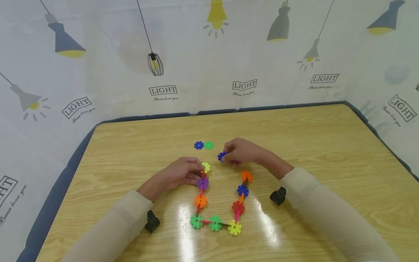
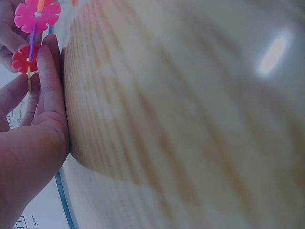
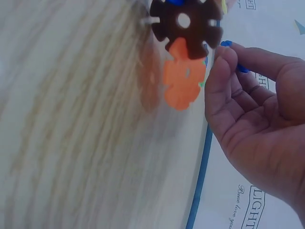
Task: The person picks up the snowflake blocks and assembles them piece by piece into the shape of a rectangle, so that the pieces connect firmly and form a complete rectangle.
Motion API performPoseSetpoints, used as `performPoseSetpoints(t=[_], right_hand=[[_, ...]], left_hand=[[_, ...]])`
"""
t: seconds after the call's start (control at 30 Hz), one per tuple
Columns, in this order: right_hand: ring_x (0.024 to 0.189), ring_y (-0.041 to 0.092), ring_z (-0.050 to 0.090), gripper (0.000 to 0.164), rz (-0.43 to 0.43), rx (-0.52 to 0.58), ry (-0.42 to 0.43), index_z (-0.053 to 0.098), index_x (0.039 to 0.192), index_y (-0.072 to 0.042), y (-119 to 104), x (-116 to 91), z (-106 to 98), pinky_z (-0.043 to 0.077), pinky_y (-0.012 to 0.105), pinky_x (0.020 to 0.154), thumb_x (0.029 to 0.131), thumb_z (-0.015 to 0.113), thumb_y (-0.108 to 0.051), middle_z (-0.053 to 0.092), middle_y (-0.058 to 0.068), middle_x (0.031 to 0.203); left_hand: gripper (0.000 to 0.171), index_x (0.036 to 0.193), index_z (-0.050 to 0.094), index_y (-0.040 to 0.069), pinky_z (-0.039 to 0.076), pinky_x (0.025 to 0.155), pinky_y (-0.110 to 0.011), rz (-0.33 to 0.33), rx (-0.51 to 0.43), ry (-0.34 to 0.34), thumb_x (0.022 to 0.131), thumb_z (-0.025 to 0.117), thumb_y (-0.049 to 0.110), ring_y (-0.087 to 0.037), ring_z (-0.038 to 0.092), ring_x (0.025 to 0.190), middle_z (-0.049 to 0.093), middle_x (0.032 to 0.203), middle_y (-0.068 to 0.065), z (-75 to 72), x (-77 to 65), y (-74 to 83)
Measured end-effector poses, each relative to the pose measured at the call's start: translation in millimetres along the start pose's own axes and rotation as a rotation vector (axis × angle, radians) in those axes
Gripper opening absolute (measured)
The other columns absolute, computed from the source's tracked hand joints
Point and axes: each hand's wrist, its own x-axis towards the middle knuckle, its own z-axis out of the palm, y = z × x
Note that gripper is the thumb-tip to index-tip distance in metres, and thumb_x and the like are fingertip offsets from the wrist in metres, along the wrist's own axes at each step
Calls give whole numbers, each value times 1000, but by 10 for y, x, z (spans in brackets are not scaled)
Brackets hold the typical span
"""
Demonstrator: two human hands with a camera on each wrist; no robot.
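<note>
Notched plastic discs, slotted edge to edge, make a U-shaped chain on the table. My left hand [image 1: 181,173] pinches the yellow disc [image 1: 206,167] that ends the left arm of the chain, close to the purple disc [image 1: 203,183]. Seen from the left wrist, a red disc [image 2: 21,59] and a pink disc [image 2: 38,18] stand by the fingers. Between thumb and fingertips, my right hand [image 1: 243,151] holds a loose dark blue disc [image 1: 221,157], partly covered. An orange disc [image 1: 247,177] ends the chain's right arm, joined to a brown disc [image 3: 164,26].
Beyond the hands, a blue disc [image 1: 198,145] and a green disc [image 1: 208,145] lie side by side on the wooden table [image 1: 131,142]. The chain's near side runs through green discs to a yellow disc [image 1: 234,227]. A printed sheet [image 1: 196,98] stands behind the table.
</note>
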Motion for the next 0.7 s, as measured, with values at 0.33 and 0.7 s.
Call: performPoseSetpoints(t=[0.33,0.7], right_hand=[[63,17,65,13,-16,-90,-13,61,83,-4,-49,-1,141,57,30,63,93,65,-13,67,7,75],[63,15,65,11,-37,-179,-24,63,82,-8,-145,29,268,56,28,62,92,67,-13,66,2,73]], left_hand=[[12,90,60,8,58,68,-28,-12,-2,7,98,55,15,-14,65,70,68,90,-8,2,-8,1],[12,91,60,8,58,69,-29,-12,1,10,99,55,16,-15,65,70,67,90,-8,1,-17,15]])
